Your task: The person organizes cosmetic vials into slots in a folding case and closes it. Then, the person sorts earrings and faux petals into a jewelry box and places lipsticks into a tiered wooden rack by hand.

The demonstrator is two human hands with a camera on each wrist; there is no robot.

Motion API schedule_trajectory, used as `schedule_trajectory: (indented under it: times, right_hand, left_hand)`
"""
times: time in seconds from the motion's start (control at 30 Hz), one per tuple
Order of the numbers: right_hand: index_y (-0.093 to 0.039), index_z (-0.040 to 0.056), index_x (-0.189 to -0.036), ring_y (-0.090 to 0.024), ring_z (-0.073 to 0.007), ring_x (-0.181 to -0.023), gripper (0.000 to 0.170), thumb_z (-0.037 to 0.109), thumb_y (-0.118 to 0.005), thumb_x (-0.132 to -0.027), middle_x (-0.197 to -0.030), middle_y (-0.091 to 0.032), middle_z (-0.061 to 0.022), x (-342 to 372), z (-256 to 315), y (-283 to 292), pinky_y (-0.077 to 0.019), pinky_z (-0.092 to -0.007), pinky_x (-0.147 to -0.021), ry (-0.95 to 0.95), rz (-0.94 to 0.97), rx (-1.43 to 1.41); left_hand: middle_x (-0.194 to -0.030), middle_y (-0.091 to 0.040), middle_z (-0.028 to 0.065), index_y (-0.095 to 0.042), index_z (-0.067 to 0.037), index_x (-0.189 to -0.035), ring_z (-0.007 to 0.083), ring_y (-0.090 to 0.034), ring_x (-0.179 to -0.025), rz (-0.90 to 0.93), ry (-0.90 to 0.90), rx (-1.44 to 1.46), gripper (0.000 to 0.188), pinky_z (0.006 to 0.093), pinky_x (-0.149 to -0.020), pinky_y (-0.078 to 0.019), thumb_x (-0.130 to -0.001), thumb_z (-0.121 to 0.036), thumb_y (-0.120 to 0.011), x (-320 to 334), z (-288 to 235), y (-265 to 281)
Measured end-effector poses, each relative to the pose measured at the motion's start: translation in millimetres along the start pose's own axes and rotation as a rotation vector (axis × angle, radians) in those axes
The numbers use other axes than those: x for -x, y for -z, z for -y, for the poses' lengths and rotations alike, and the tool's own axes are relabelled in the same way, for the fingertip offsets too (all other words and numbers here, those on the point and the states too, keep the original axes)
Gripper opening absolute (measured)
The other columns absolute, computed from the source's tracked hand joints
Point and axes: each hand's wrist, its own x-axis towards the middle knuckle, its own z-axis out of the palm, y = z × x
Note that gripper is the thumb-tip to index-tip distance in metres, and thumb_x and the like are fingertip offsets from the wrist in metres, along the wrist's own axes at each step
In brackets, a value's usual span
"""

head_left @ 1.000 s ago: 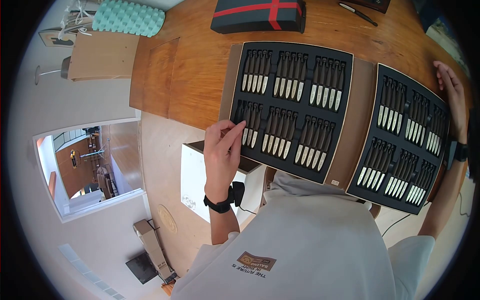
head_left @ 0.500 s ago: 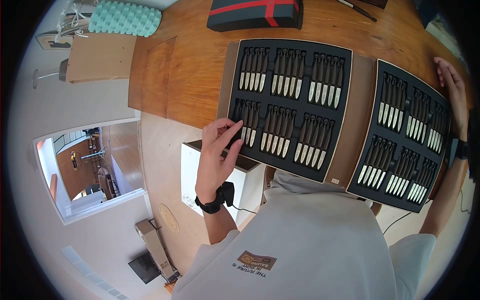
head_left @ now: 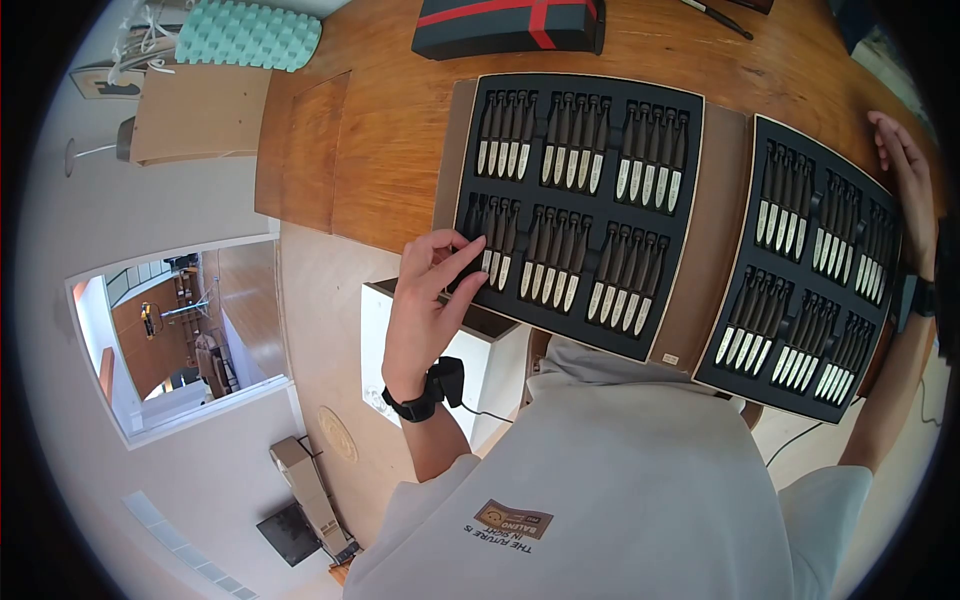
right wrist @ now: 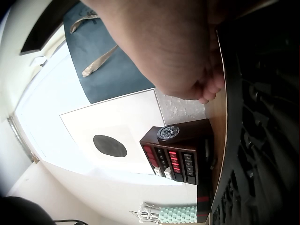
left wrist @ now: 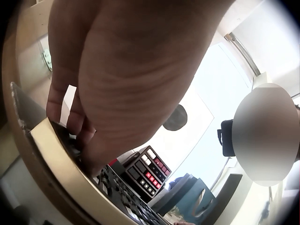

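An opened two-panel case (head_left: 688, 250) with a brown spine lies before me, each black tray holding groups of slender dark pieces (head_left: 563, 145) with pale, rounded lower ends. My left hand (head_left: 420, 310) reaches over the left edge of the left tray (head_left: 590, 200). Its thumb and index finger are spread apart at the leftmost pieces of the lower left group (head_left: 505, 235), hiding part of them. In the left wrist view the fingertips (left wrist: 84, 136) dip behind the pale tray edge (left wrist: 65, 159). At the far right, my right hand (head_left: 903, 160) rests along the outer edge of the right tray (head_left: 800, 280), fingers loosely bent.
Behind the case stands a black box with red ribbon (head_left: 500, 28). A dark pen-like tool (head_left: 718, 18) lies on the wooden table (head_left: 390, 130). A white box (head_left: 385, 340) sits below the left hand. A dark wooden block with colored squares (right wrist: 180, 152) shows in the right wrist view.
My left thumb and index finger have moved from close together to spread apart, and the left wrist has shifted slightly left. My right hand stays at the right tray's edge.
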Motion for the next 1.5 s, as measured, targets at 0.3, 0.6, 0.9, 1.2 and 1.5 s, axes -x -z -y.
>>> schedule_trajectory:
  times: [0.3,0.6,0.9,1.2,1.5]
  right_hand:
    - [-0.068,0.0040,-0.135,-0.047,-0.0042,-0.090,0.039,0.032,-0.056,-0.109,-0.099,-0.053,0.0060,-2.5,-2.8,1.8,-0.0378,-0.0186,-0.083,-0.006,-0.003,0.035]
    - [-0.068,0.0043,-0.134,-0.048,-0.0038,-0.091,0.039,0.032,-0.057,-0.109,-0.100,-0.055,0.0059,-1.8,-1.5,1.2,-0.0385,-0.0187,-0.084,-0.029,-0.005,0.004]
    - [-0.068,0.0046,-0.135,-0.049,-0.0036,-0.093,0.039,0.032,-0.056,-0.110,-0.101,-0.055,0.0057,-2.2,-2.6,0.9,-0.0384,-0.0187,-0.085,-0.018,-0.008,0.019]
    - [-0.068,0.0039,-0.135,-0.048,-0.0035,-0.092,0.040,0.033,-0.057,-0.109,-0.099,-0.053,0.0059,-4.2,-6.1,2.2,-0.0379,-0.0187,-0.084,-0.007,0.005,0.003]
    - [-0.067,0.0042,-0.135,-0.047,-0.0038,-0.091,0.040,0.033,-0.055,-0.110,-0.100,-0.054,0.0058,-3.5,-4.3,3.0,-0.0380,-0.0186,-0.083,0.012,0.015,0.061]
  left_hand:
    - [-0.120,-0.062,0.0078,-0.074,-0.006,-0.127,0.0255,-0.056,-0.104,0.071,-0.010,-0.033,0.044,0.0350,-0.088,-0.0503,-0.083,0.001,-0.080,-8.7,-2.9,10.1]
    - [-0.112,-0.055,0.0076,-0.076,-0.006,-0.120,0.0247,-0.055,-0.103,0.077,-0.018,-0.022,0.040,0.0349,-0.086,-0.0497,-0.081,-0.002,-0.084,-10.8,5.4,13.3]
    - [-0.101,-0.054,0.0076,-0.074,0.002,-0.098,0.0221,-0.057,-0.090,-0.021,0.113,0.015,0.016,0.0330,-0.077,-0.0493,-0.085,-0.004,-0.082,-3.3,3.9,4.3]
    - [-0.101,-0.055,0.0071,-0.072,0.005,-0.098,0.0203,-0.060,-0.088,-0.049,0.226,-0.042,0.012,0.0304,-0.081,-0.0492,-0.094,-0.006,-0.075,-1.7,-14.1,-1.9]
    - [-0.104,-0.055,0.0063,-0.070,0.004,-0.097,0.0172,-0.057,-0.092,-0.069,0.341,0.089,0.010,0.0289,-0.082,-0.0467,-0.095,-0.006,-0.071,-0.7,-13.7,-6.5]
